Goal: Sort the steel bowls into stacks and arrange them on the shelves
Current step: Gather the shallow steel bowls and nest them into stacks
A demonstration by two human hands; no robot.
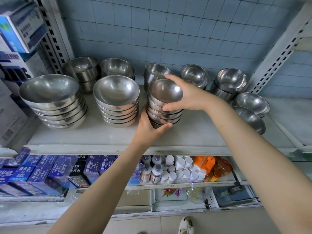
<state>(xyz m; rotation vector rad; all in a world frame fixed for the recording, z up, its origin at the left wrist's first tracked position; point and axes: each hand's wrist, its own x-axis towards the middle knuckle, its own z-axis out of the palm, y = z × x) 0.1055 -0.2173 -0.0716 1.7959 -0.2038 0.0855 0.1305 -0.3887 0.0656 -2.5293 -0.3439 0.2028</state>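
A stack of several small steel bowls (164, 98) stands at the middle of the white shelf (104, 135). My left hand (149, 130) grips the stack's base from the front left. My right hand (187, 93) holds the stack's upper bowls from the right, thumb on the front, fingers over the far rim. Left of it stand a medium bowl stack (116, 100) and a large bowl stack (52, 100). Behind are smaller stacks: two at back left (82, 71) (118, 68), one behind my hand (155, 71), and two at back right (195, 76) (230, 83).
Two loose bowls (251, 110) lie at the shelf's right end. Perforated uprights (278, 53) frame the shelf against a tiled wall. Boxes (18, 31) stand at left. The shelf below holds blue boxes (42, 173) and white bottles (177, 169). My shoe (185, 225) shows on the floor.
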